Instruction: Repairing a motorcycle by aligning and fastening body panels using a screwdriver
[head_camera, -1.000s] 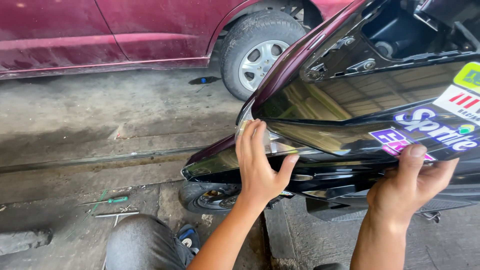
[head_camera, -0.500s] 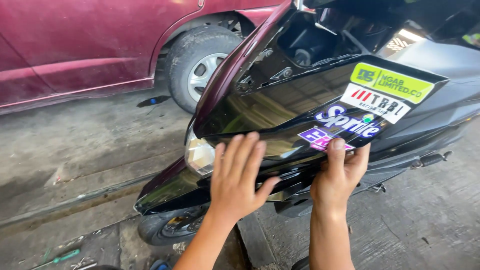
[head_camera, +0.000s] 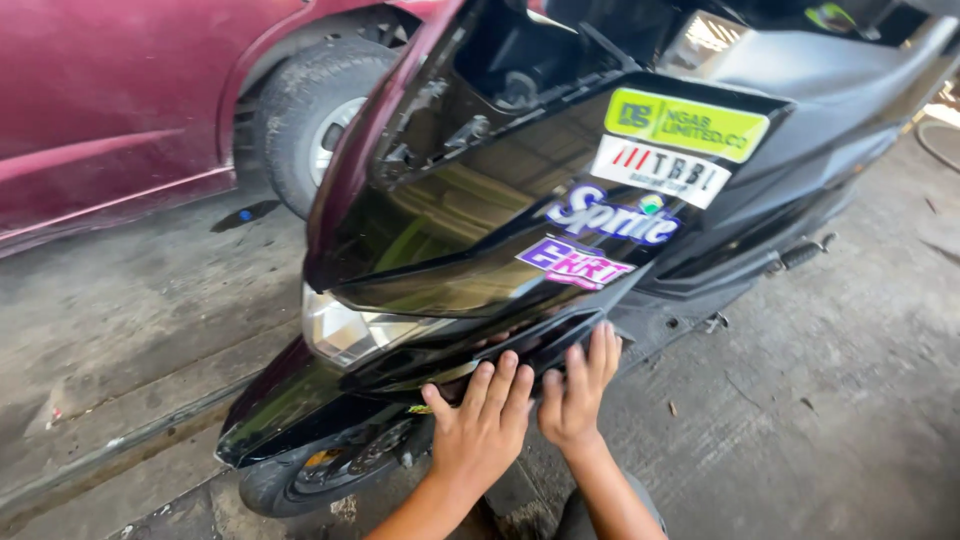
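A glossy black scooter front panel (head_camera: 470, 230) with several coloured stickers (head_camera: 640, 180) fills the middle of the view. Below it sit the headlight (head_camera: 345, 335), the dark front fender (head_camera: 285, 410) and the front wheel (head_camera: 330, 470). My left hand (head_camera: 482, 425) lies flat with fingers spread against the panel's lower edge. My right hand (head_camera: 580, 385) presses beside it on the same lower edge, fingers pointing up. Neither hand grips anything; both rest side by side under the panel.
A dark red car (head_camera: 110, 110) with its tyre (head_camera: 315, 120) stands at the upper left, close to the scooter. Grey concrete floor (head_camera: 800, 400) stretches to the right. The scooter's black seat (head_camera: 800, 60) runs to the upper right.
Both hands have slid down from the panel's stickered face to its lower edge and come closer together. The view has shifted, so the scooter sits higher and more to the left.
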